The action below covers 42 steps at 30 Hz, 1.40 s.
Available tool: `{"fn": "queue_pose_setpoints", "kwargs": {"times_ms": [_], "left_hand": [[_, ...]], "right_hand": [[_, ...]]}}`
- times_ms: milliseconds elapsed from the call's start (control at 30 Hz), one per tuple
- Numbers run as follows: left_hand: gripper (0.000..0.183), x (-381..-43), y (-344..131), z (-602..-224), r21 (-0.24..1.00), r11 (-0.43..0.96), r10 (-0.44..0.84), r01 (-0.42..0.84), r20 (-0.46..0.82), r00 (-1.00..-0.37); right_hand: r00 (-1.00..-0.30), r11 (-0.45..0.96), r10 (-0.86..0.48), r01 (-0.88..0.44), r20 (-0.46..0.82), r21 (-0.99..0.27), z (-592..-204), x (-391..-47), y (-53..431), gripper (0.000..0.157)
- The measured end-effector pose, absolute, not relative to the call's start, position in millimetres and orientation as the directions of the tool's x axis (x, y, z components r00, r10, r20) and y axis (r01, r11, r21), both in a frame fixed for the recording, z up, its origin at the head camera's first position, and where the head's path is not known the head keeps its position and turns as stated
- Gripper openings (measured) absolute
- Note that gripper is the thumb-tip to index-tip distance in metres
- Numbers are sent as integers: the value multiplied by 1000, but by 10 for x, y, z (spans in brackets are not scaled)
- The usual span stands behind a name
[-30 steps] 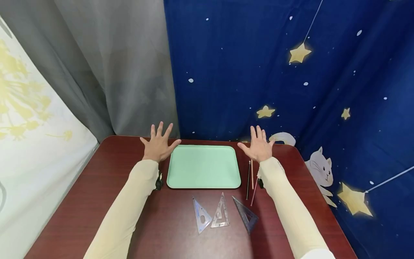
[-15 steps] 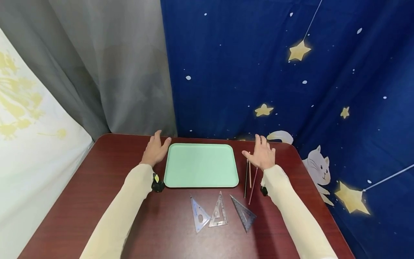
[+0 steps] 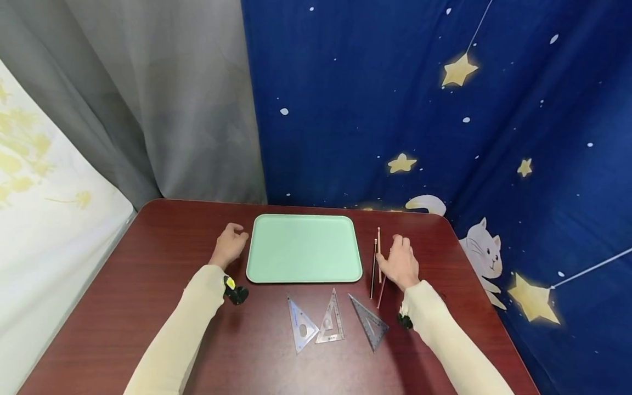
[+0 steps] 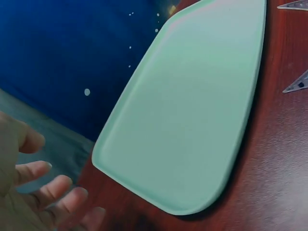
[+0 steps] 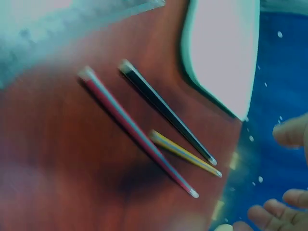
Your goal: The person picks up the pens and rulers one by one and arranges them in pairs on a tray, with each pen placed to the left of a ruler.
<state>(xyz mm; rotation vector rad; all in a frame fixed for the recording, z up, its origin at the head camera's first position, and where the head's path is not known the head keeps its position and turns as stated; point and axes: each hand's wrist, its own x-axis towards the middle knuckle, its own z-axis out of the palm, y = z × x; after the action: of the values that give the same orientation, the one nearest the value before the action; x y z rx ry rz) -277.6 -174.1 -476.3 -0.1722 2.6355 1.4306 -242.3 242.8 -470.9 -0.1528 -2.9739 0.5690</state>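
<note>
My left hand [image 3: 229,245] hovers just left of the light green tray [image 3: 304,249], fingers loosely bent and holding nothing. In the left wrist view, that hand's fingers [image 4: 57,187] lie apart from the tray [image 4: 183,106]. Beside the tray's right edge, my right hand [image 3: 401,264] is over the pencils, fingers slightly bent, nothing gripped. It hides part of the red pencil [image 3: 382,293]; the black pencil [image 3: 373,271] and yellow pencil [image 3: 379,247] lie left of it. The right wrist view shows the red pencil [image 5: 137,132], black pencil [image 5: 166,108] and yellow pencil [image 5: 185,153] on the table.
In front of the tray lie three set squares: a bluish clear one [image 3: 297,318], a clear one [image 3: 339,330] and a dark one [image 3: 362,314]. The dark red table [image 3: 163,241] meets a grey curtain [image 3: 197,109] and a blue star-patterned curtain [image 3: 345,109] at the back.
Both hands have drawn back toward the body and come lower, their spread fingers now more bent. The right hand has moved down beside the pencils. The tray, pencils and set squares stay put.
</note>
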Motion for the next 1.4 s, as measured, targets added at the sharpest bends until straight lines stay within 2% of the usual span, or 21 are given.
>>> {"fn": "queue_pose_setpoints", "kwargs": {"times_ms": [167, 467, 667, 833, 1100, 1300, 1400], "left_hand": [[49, -2741, -1732, -4864, 843, 492, -50, -218, -222, -974], [44, -2645, -1690, -5083, 859, 459, -98, -226, -204, -974], [43, -2554, -1684, -5292, 840, 500, -115, -209, -175, -978], [40, -2506, -1646, -5432, 826, 540, -143, -162, -100, -985], [33, -2474, -1549, -5659, 810, 583, -245, -57, 108, -963], [30, -2402, -1499, -5818, 778, 627, -280, 38, 270, -921], [29, -2382, -1495, -5840, 788, 614, -296, 46, 284, -912]], "right_hand": [[-981, 902, 176, 129, 78, -412, -4867, -2234, 2364, 54], [-973, 858, 231, 199, 10, -473, -5100, -1941, 2251, 49], [-971, 847, 239, 211, -6, -488, -5196, -1797, 2223, 45], [-971, 844, 237, 207, -2, -494, -5237, -1750, 2225, 48], [-972, 842, 236, 210, -10, -497, -5285, -1758, 2252, 53], [-966, 836, 258, 219, 9, -504, -5319, -1759, 2255, 31], [-962, 829, 272, 229, 10, -511, -5320, -1756, 2254, 24]]}}
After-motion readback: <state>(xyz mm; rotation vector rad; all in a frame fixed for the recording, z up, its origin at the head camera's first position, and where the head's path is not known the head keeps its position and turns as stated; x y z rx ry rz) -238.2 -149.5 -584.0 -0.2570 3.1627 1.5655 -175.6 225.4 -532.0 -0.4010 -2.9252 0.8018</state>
